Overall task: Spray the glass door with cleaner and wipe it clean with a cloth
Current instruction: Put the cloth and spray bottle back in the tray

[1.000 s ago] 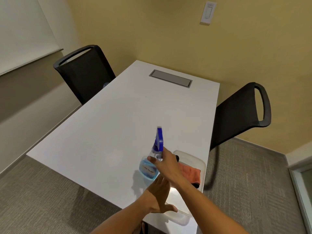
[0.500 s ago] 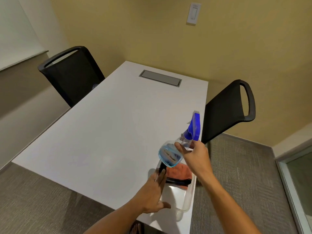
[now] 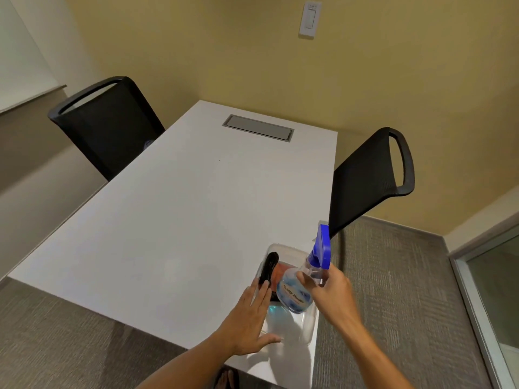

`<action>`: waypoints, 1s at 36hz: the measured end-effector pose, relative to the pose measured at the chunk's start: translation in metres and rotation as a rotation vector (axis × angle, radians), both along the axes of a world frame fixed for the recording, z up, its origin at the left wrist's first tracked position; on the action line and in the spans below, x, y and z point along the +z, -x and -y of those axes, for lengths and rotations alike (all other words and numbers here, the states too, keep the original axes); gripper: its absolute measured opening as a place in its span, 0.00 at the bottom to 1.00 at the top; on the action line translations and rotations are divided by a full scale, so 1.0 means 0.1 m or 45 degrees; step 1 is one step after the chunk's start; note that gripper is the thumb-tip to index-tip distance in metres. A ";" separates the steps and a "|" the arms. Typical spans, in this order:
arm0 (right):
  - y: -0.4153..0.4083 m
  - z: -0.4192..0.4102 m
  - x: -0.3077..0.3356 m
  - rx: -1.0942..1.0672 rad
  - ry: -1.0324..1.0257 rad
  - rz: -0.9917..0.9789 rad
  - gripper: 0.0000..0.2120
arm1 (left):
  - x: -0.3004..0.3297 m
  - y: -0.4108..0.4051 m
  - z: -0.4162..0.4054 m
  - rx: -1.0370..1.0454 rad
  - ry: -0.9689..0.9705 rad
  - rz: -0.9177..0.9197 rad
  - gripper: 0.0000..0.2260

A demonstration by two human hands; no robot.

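My right hand grips the neck of a clear spray bottle with blue liquid and a blue trigger head, held tilted above a clear plastic tub at the table's near right corner. An orange cloth lies in the tub, mostly hidden behind the bottle, beside a black handled tool. My left hand has straight fingers and rests flat against the tub's left rim, holding nothing. The glass door shows at the right edge of the view.
A white table fills the middle, with a grey cable hatch at its far end. Black chairs stand at the left and the right. Grey carpet surrounds the table. A wall switch is high on the yellow wall.
My right hand lifted the spray bottle off the table, swung it right, and now holds it lower over the tub. My left hand stayed at the tub's left side.
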State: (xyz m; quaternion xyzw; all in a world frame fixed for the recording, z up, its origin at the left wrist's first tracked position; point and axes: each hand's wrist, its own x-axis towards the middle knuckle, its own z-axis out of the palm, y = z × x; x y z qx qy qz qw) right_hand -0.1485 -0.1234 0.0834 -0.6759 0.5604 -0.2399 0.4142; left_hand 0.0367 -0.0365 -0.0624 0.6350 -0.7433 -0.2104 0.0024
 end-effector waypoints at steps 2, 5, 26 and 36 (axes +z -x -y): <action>0.02 -0.03 -0.09 0.001 -0.021 -0.019 0.11 | 0.00 0.00 0.00 -0.006 0.001 0.000 0.49; 0.04 -0.09 -0.22 0.012 -0.078 -0.031 0.07 | -0.02 -0.01 0.00 -0.003 -0.002 -0.013 0.49; -0.02 -0.26 -0.48 0.263 -0.225 -0.153 0.14 | 0.01 0.00 0.02 0.023 -0.007 -0.107 0.50; -0.01 -0.24 -0.64 0.183 -0.294 -0.047 0.18 | 0.04 0.00 0.02 0.056 -0.036 -0.181 0.49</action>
